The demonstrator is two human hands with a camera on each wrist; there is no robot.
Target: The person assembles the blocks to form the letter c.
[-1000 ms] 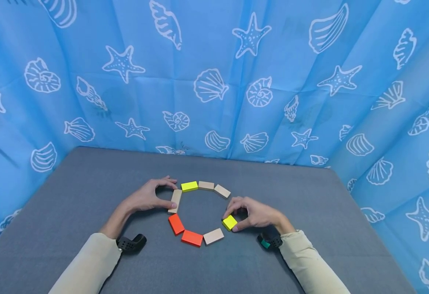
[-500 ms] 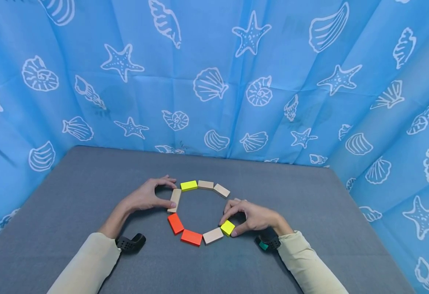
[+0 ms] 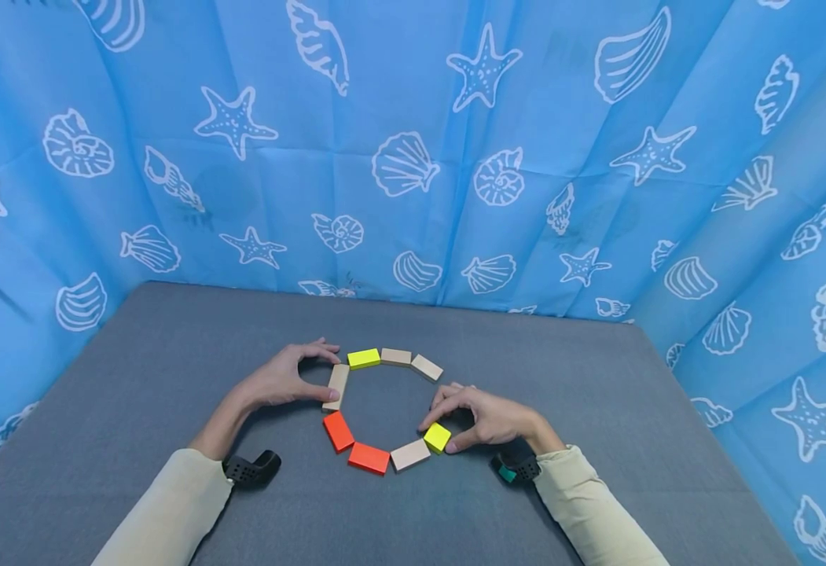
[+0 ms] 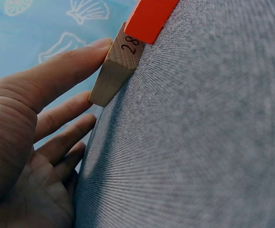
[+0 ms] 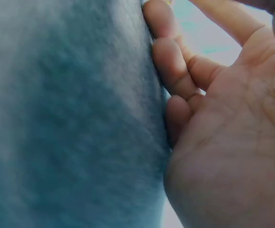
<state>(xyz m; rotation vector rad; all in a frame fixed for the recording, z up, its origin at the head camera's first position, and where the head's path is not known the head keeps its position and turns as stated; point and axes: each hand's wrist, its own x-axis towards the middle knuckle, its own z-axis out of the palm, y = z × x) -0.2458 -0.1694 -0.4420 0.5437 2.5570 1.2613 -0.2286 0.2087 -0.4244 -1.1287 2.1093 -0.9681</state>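
Observation:
My left hand (image 3: 281, 377) pinches a plain wooden block (image 3: 337, 385) at the ring's left side, thumb at its near part and a finger at its far end. The left wrist view shows "28" on this wooden block (image 4: 113, 78), which touches an orange-red block (image 4: 149, 21). Thumb and fingers of my right hand (image 3: 503, 415) pinch a yellow block (image 3: 437, 437) at the ring's lower right. That yellow block stands against a pale wooden block (image 3: 410, 454). In the right wrist view my right hand (image 5: 232, 133) shows its palm and curled fingers; the yellow block is out of sight.
Two orange-red blocks, one nearer the left hand (image 3: 338, 431) and one in front (image 3: 368, 457), continue the ring. Another yellow block (image 3: 364, 358) and two wooden blocks (image 3: 396, 357) form its far side. A gap lies at the right. A blue curtain (image 3: 413, 220) hangs behind the grey table (image 3: 561, 354).
My right hand has moved the yellow block slightly left and toward me, up against the pale wooden block. My left hand stays on its block.

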